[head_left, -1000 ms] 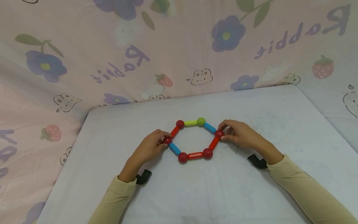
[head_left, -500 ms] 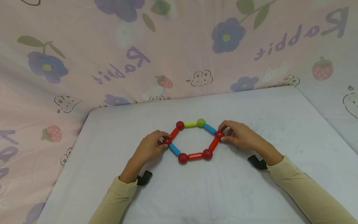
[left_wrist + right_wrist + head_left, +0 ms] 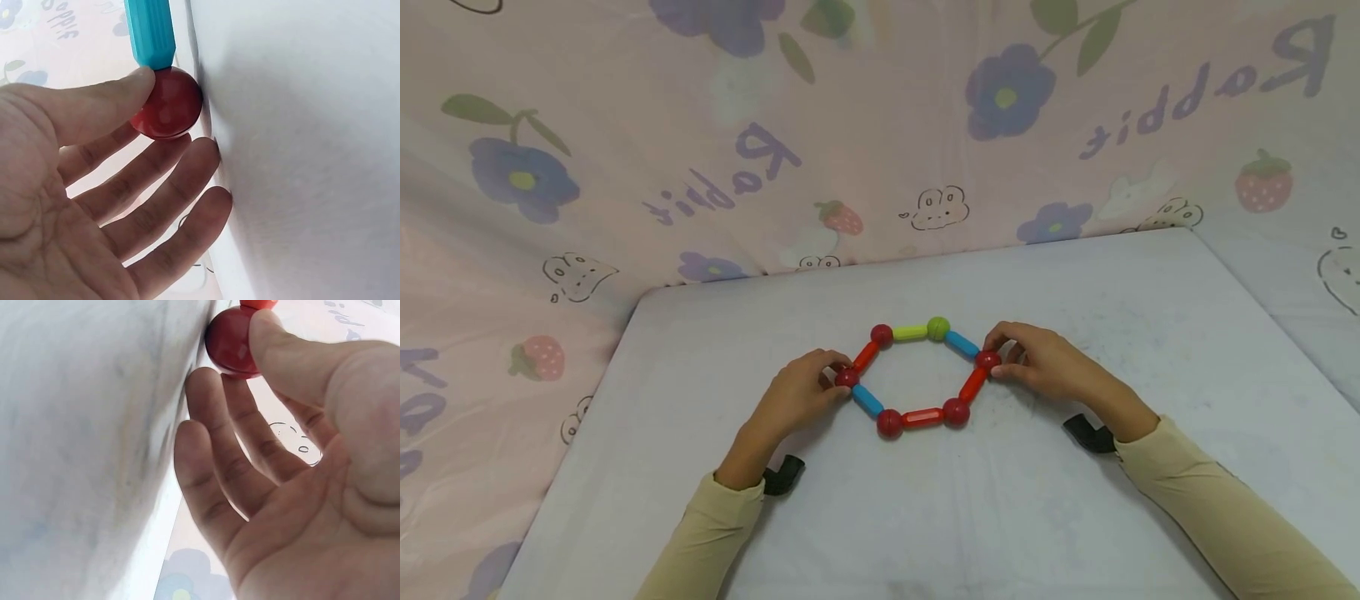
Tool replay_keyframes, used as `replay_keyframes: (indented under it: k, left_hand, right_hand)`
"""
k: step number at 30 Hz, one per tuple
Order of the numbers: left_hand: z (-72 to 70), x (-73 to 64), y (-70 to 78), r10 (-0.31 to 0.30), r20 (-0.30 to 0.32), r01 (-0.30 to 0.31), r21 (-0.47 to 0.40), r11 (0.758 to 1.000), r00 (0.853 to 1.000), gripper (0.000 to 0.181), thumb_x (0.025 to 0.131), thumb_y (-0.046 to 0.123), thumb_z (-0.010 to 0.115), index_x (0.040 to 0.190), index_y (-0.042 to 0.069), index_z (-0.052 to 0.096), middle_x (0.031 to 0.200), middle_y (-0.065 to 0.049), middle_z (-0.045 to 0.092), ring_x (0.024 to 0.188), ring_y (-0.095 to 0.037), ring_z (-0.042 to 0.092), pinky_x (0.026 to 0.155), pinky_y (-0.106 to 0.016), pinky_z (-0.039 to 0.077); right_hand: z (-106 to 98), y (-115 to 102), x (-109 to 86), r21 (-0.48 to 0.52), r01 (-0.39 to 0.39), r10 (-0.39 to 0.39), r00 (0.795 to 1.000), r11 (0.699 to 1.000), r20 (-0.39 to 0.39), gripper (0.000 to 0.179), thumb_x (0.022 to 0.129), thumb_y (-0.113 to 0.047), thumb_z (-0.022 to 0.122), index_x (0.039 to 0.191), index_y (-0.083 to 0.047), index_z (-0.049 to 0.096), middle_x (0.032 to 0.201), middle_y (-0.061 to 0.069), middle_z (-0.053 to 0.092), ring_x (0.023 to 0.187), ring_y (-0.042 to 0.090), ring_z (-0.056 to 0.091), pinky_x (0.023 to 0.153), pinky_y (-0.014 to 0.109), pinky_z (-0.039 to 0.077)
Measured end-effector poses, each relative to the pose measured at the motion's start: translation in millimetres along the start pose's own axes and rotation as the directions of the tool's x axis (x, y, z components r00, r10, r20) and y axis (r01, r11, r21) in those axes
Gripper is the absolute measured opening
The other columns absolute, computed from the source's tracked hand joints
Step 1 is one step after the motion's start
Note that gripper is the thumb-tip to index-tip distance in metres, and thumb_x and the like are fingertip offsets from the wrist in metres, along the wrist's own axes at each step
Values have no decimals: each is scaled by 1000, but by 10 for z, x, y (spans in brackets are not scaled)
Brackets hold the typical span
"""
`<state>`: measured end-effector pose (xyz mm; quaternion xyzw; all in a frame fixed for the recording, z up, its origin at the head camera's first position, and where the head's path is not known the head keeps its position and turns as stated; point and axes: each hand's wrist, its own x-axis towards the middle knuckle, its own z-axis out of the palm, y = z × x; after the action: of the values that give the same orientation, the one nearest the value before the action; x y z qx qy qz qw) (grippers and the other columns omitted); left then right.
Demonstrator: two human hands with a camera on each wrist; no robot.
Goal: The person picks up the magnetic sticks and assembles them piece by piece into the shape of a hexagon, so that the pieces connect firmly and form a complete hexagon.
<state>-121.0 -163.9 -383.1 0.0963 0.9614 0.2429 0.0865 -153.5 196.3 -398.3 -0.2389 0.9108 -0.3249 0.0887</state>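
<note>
A ring of plastic rods and balls lies flat on the white table. At its left corner my left hand (image 3: 797, 392) pinches a red ball (image 3: 169, 103), thumb on the near side, by a blue rod (image 3: 151, 31). My right hand (image 3: 1048, 360) pinches the red ball (image 3: 232, 341) at the right corner between thumb and fingers; a red rod (image 3: 973, 386) joins it there. On the far side a yellow-green rod (image 3: 911, 332) links a red ball (image 3: 882, 335) to a green ball (image 3: 938, 328). Another red rod (image 3: 922, 417) spans two red balls along the near side.
The white tabletop (image 3: 1000, 517) extends around the ring. A pink printed curtain (image 3: 880, 125) hangs behind the table and at its left. Black curved pieces (image 3: 783, 475) sit at both wrists, under the beige sleeves (image 3: 711, 533).
The left fingertips have drawn back slightly to the left along the red ball. The ring and the right hand stay almost where they were.
</note>
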Motion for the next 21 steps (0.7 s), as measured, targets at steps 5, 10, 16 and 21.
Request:
replay_keyframes:
  k: [5, 10, 16, 21]
  left_hand:
    - [-10, -4, -2, 2, 14, -2, -13, 1000, 1000, 40, 86, 16, 77, 125, 16, 66, 106, -1, 68, 92, -17, 64, 77, -34, 54]
    - [-9, -1, -12, 5, 9, -5, -20, 1000, 1000, 41, 86, 15, 78, 125, 16, 65, 107, -1, 68, 92, -17, 64, 77, -35, 54]
    - [-1, 0, -17, 13, 11, -13, -11, 1000, 1000, 40, 86, 16, 78, 124, 15, 66, 107, -1, 69, 92, -17, 64, 76, -34, 53]
    - [-14, -14, -13, 14, 9, -14, 1, 1000, 1000, 41, 86, 18, 78, 125, 16, 65, 106, -1, 70, 91, -17, 64, 76, -34, 54]
  right_hand:
    - [3, 4, -1, -3, 4, -4, 1000, 1000, -1, 29, 89, -15, 75, 114, -16, 61, 105, 1, 67, 90, 14, 64, 78, 34, 50]
    - [-4, 8, 8, -4, 1, -1, 1000, 1000, 1, 29, 89, -16, 75, 114, -16, 61, 106, 1, 68, 90, 15, 64, 78, 35, 51]
    - [6, 38, 7, 0, -7, 7, 1000, 1000, 15, 30, 89, -16, 75, 115, -15, 60, 106, 1, 68, 91, 16, 65, 78, 35, 51]
    - [19, 56, 20, 4, 4, -4, 1000, 1000, 12, 30, 88, -16, 75, 114, -15, 60, 105, 1, 68, 90, 16, 64, 78, 34, 51]
